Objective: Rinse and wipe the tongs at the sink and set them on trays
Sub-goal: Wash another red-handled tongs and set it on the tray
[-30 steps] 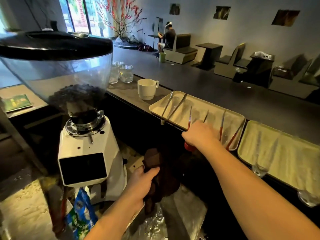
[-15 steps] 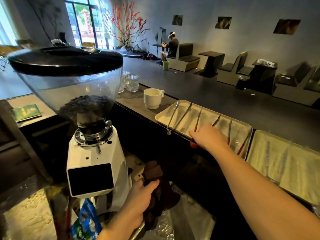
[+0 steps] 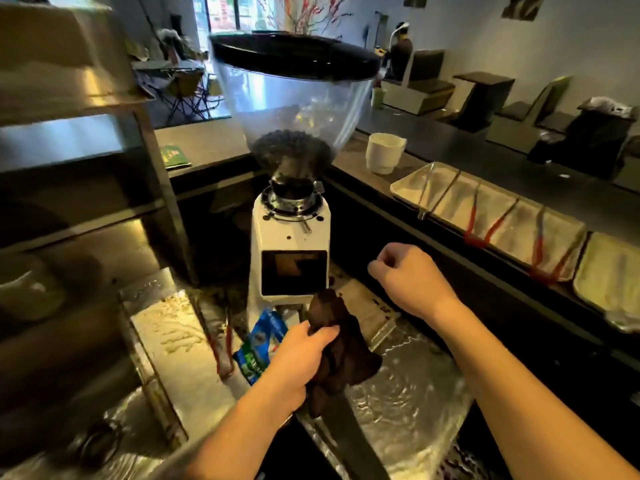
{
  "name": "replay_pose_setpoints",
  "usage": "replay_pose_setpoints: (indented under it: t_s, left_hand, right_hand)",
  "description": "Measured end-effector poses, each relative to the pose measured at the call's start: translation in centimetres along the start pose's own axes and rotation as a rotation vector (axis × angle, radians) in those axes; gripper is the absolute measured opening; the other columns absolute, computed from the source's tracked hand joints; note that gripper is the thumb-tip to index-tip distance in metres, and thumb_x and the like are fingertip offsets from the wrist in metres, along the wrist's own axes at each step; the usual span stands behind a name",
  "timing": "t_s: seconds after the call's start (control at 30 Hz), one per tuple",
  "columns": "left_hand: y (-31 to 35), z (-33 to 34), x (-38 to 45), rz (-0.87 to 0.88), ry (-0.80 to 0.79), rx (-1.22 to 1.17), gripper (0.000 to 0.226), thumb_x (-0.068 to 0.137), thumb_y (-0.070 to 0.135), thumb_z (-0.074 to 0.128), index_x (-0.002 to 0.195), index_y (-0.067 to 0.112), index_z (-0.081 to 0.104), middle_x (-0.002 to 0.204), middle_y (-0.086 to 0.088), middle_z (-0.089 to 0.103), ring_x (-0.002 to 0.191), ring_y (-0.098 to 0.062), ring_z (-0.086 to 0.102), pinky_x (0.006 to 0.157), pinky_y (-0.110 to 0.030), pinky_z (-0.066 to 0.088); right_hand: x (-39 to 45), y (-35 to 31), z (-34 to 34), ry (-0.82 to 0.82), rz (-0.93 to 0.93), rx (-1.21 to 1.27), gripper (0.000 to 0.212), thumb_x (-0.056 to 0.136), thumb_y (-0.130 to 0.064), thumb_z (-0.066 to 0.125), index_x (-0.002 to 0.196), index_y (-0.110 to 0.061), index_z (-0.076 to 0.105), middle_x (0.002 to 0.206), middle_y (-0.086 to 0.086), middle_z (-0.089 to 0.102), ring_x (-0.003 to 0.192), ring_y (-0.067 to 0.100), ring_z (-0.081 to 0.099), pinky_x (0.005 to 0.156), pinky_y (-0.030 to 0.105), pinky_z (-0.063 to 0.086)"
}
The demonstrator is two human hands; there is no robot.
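Observation:
My left hand [image 3: 298, 358] grips a dark brown cloth [image 3: 341, 358] above the wet steel counter in front of the grinder. My right hand [image 3: 412, 278] hangs in a loose fist with nothing in it, apart from the trays and to the right of the grinder. On the raised ledge at the right lies a metal tray [image 3: 408, 183] with three tongs side by side: plain steel tongs [image 3: 438, 195], red-handled tongs [image 3: 479, 223] and a second red-handled pair [image 3: 547, 254]. A second tray [image 3: 609, 282] sits beside it at the far right edge.
A white coffee grinder [image 3: 289, 237] with a bean-filled hopper stands straight ahead. A blue packet [image 3: 261, 344] and red-handled tongs [image 3: 221, 341] lie at its base. A white cup [image 3: 384, 152] stands on the ledge. Steel shelving [image 3: 104, 188] rises at the left.
My right hand has let go of the red-handled tongs on the tray and drawn back toward me, empty. The view has swung left. The left hand keeps the cloth.

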State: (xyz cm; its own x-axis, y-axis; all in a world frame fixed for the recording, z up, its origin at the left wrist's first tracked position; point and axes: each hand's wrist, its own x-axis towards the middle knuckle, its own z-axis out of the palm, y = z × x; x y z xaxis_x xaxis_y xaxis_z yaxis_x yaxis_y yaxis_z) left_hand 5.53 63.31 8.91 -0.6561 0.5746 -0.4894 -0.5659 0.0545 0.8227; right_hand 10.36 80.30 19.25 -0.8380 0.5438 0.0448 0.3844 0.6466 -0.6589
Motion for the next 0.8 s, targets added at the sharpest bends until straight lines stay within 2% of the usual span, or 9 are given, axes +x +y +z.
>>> replay_pose_setpoints:
  t_s: [0.17,0.23,0.3,0.37,0.43,0.57,0.67,0.73,0.8]
  left_hand:
    - [-2.4,-8.8,-2.5,0.042,0.137,-0.021,0.022,0.095,0.005,0.061,0.115,0.001,0.069,0.1,-0.017,0.075,0.089,-0.03,0.072,0.08,-0.039,0.06]
    - [-3.0,-11.6,-3.4,0.023,0.195,-0.034,0.023,0.092,0.01,0.065,0.114,0.007,0.07,0.098,-0.014,0.077,0.09,-0.03,0.073,0.085,-0.045,0.059]
    - [-3.4,-14.8,-4.0,-0.005,0.257,-0.053,0.024,0.086,0.021,0.07,0.109,0.016,0.072,0.098,-0.011,0.079,0.093,-0.031,0.074,0.09,-0.051,0.059]
    - [-3.7,-17.9,-4.4,-0.032,0.308,-0.088,0.02,0.085,0.024,0.071,0.103,0.016,0.074,0.091,-0.01,0.079,0.091,-0.033,0.074,0.089,-0.055,0.057]
    - [-3.7,-20.8,-4.7,-0.056,0.33,-0.133,0.012,0.092,0.019,0.067,0.098,0.015,0.075,0.085,-0.01,0.079,0.084,-0.032,0.074,0.08,-0.049,0.059]
    - [-3.5,-24.4,-4.9,-0.04,0.408,-0.129,0.01,0.095,0.016,0.062,0.092,0.014,0.071,0.067,0.0,0.076,0.067,-0.025,0.071,0.06,-0.031,0.053]
    - [-3.4,-26.0,-4.8,-0.056,0.422,-0.144,0.011,0.1,0.017,0.057,0.1,0.015,0.068,0.084,-0.009,0.072,0.07,-0.028,0.067,0.047,-0.026,0.05]
    - [-3.5,-26.7,-4.1,-0.047,0.441,-0.136,0.017,0.1,0.016,0.055,0.112,0.013,0.068,0.093,-0.011,0.069,0.077,-0.027,0.065,0.056,-0.027,0.048]
    - [-3.8,-26.8,-3.5,-0.049,0.478,-0.13,0.017,0.1,0.016,0.056,0.112,0.013,0.067,0.092,-0.01,0.069,0.077,-0.025,0.066,0.06,-0.028,0.05]
  right_hand:
    - [-3.2,-5.1,8.8,-0.13,0.009,-0.034,0.023,0.082,-0.029,0.061,0.063,-0.019,0.051,0.06,-0.003,0.058,0.058,0.011,0.052,0.052,0.03,0.037]
    - [-3.9,-6.6,11.8,-0.154,0.025,-0.024,0.025,0.081,-0.023,0.062,0.06,-0.017,0.051,0.059,0.004,0.061,0.058,0.016,0.055,0.056,0.034,0.042]
    - [-4.6,-8.0,14.8,-0.188,0.037,-0.031,0.026,0.082,-0.02,0.063,0.058,-0.018,0.051,0.052,0.0,0.058,0.055,0.015,0.055,0.058,0.035,0.044]
    - [-5.2,-9.3,17.5,-0.245,0.049,-0.025,0.025,0.083,-0.02,0.062,0.06,-0.017,0.053,0.05,-0.003,0.056,0.054,0.016,0.056,0.06,0.034,0.045]
    - [-5.9,-10.5,20.0,-0.285,0.079,0.022,0.024,0.085,-0.021,0.062,0.064,-0.016,0.053,0.056,0.0,0.058,0.056,0.02,0.053,0.066,0.034,0.04]
    - [-6.6,-11.6,23.6,-0.308,0.124,0.065,0.026,0.086,-0.024,0.061,0.062,-0.018,0.051,0.053,-0.001,0.055,0.049,0.017,0.046,0.059,0.035,0.039]
    - [-6.5,-12.1,25.8,-0.338,0.139,0.048,0.029,0.088,-0.024,0.06,0.063,-0.019,0.048,0.057,-0.001,0.058,0.054,0.017,0.049,0.058,0.032,0.038]
    - [-5.9,-11.9,27.2,-0.357,0.142,0.025,0.027,0.088,-0.021,0.059,0.063,-0.018,0.049,0.055,-0.004,0.057,0.055,0.016,0.05,0.056,0.03,0.037]
    - [-5.2,-11.4,28.3,-0.378,0.143,0.001,0.022,0.087,-0.019,0.057,0.065,-0.016,0.053,0.055,-0.003,0.057,0.059,0.019,0.052,0.057,0.031,0.037]
